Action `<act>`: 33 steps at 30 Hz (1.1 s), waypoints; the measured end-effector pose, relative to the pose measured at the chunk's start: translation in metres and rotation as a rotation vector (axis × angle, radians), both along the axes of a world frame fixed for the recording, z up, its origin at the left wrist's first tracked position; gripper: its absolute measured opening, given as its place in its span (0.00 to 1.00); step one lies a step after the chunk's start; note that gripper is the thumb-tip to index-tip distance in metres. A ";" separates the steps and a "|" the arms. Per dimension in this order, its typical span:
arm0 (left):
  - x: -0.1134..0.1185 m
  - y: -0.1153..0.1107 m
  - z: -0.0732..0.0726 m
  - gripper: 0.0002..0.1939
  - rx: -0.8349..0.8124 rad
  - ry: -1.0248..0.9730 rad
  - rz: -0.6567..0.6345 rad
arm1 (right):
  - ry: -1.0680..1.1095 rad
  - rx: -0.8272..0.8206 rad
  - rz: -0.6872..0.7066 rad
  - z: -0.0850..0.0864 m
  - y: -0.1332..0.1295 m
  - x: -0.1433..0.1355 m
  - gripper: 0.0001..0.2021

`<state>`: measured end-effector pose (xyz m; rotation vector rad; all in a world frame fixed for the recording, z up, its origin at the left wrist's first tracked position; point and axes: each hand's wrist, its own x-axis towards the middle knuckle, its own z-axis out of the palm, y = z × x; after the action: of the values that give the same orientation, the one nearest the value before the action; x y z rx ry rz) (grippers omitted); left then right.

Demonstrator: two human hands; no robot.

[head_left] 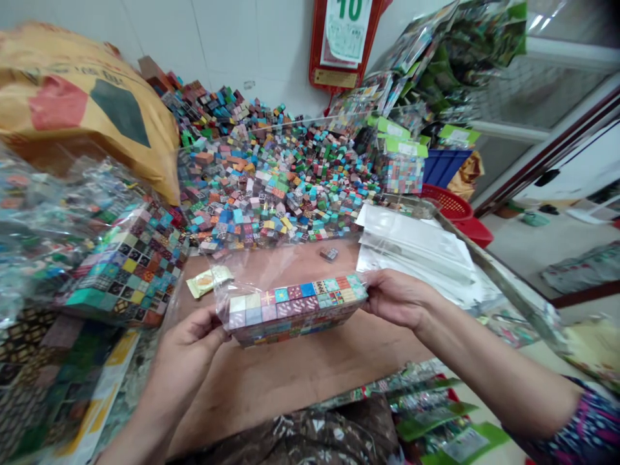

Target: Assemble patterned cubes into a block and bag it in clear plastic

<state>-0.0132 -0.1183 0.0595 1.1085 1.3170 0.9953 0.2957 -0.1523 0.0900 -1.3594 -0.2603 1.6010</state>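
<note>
A clear plastic bag packed with rows of small patterned cubes (298,309) is held up over the brown board (271,381). My left hand (194,342) pinches its left end between thumb and fingers. At the right end, my right hand (394,298) is closed on the bag's edge. Loose clear plastic rises from the block's upper side. Behind it on the board lie a small yellow packet (209,281) and a little dark cube piece (329,254).
A big heap of loose cubes (271,181) spreads along the wall. Bagged cube blocks (130,265) and a yellow sack (87,103) stand left. White plastic sleeves (416,248), a red basket (448,201) and green-topped packs (404,158) are on the right.
</note>
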 end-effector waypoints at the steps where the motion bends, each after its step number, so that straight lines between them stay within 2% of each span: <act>1: 0.000 0.000 0.000 0.18 0.008 0.003 -0.002 | -0.015 -0.024 -0.024 0.002 0.000 -0.003 0.14; 5: -0.001 -0.001 0.000 0.18 0.022 0.013 -0.004 | -0.085 -0.026 -0.060 0.006 -0.003 -0.009 0.13; 9: 0.000 -0.001 0.001 0.18 0.028 0.004 -0.002 | -0.182 0.053 -0.014 -0.001 -0.006 -0.004 0.10; 14: 0.003 -0.002 0.005 0.17 0.012 -0.022 0.006 | -0.232 0.077 0.022 -0.007 -0.011 0.000 0.07; 20: 0.002 -0.002 0.005 0.15 0.009 -0.035 0.014 | -0.348 0.120 0.011 -0.008 -0.015 -0.007 0.07; 26: 0.001 -0.002 0.002 0.15 0.013 -0.034 0.003 | -0.421 0.181 0.035 -0.010 -0.018 -0.011 0.11; 33: 0.003 -0.001 0.002 0.15 0.025 -0.005 0.013 | -0.438 0.187 0.020 -0.012 -0.018 -0.010 0.11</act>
<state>-0.0105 -0.1190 0.0619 1.1161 1.3126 1.0260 0.2854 -0.1705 0.0784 -1.5493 -0.6707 1.2439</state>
